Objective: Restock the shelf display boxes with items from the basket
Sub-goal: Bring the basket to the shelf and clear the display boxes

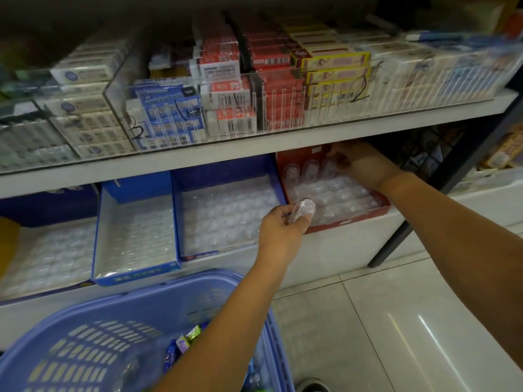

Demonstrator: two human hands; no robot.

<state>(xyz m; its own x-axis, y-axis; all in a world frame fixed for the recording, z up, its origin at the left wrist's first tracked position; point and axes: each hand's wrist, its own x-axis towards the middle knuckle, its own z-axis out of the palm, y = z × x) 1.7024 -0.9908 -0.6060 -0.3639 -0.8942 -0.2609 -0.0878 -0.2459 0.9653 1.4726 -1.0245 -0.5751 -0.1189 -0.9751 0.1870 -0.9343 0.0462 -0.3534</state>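
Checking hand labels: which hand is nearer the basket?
Left. The left hand, holding a clear item, is above and beyond the basket, at the red box's front edge; the right hand is farther away, at the back of that box.

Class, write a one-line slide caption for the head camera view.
Left hand holds a clear item before the red box; right hand reaches into its back row, basket below.

This is a shop: a white shelf (283, 142) packed with rows of barcoded boxes (226, 70) behind clear dividers (119, 89), open cardboard display boxes (137, 274) lined up on the shelf below, a blue shopping basket (141, 301), and a pale tiled floor (396, 321).
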